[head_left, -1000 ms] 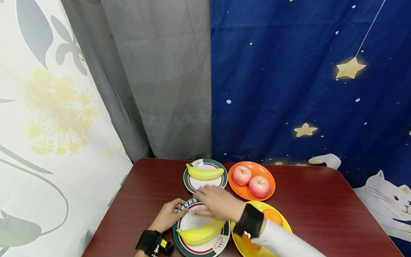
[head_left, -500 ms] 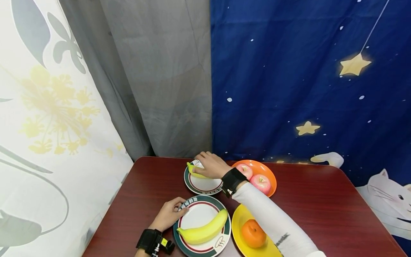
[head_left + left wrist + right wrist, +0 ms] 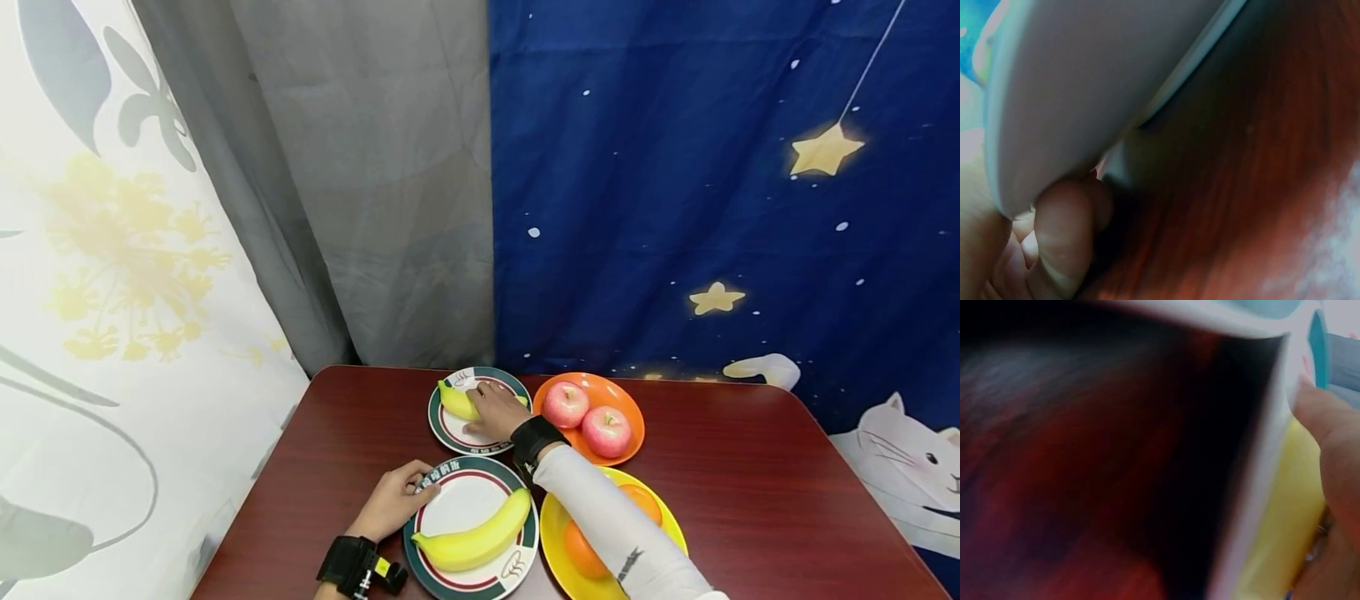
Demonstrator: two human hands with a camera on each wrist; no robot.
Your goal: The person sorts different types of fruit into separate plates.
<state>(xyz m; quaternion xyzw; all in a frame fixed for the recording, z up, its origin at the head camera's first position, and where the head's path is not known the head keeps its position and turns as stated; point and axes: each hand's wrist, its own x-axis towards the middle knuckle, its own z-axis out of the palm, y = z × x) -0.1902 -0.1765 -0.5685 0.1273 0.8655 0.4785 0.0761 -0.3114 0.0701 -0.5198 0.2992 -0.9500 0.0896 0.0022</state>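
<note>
Near the front of the table, my left hand (image 3: 392,502) holds the left rim of a white plate with a dark green border (image 3: 465,498). The left wrist view looks at the plate's pale underside (image 3: 1097,81), with curled fingers (image 3: 1065,234) beneath its edge. On that plate lies a yellow banana (image 3: 474,540). Farther back, my right hand (image 3: 497,412) grips a second banana (image 3: 457,402) over a smaller matching plate (image 3: 444,427) and covers much of its right half. The right wrist view has this banana (image 3: 1285,506) between thumb and fingers, beside the blurred plate rim.
An orange plate (image 3: 633,442) with two pink apples (image 3: 606,432) stands at the back, right of the smaller plate. A yellow plate (image 3: 553,546) with two oranges (image 3: 583,552) lies partly under my right sleeve (image 3: 622,525). Curtains hang behind the dark red table (image 3: 750,483).
My right hand has gone from above the near plate to the far plate, then lower and slightly rightward onto the banana there. The left hand stays at the near plate's rim.
</note>
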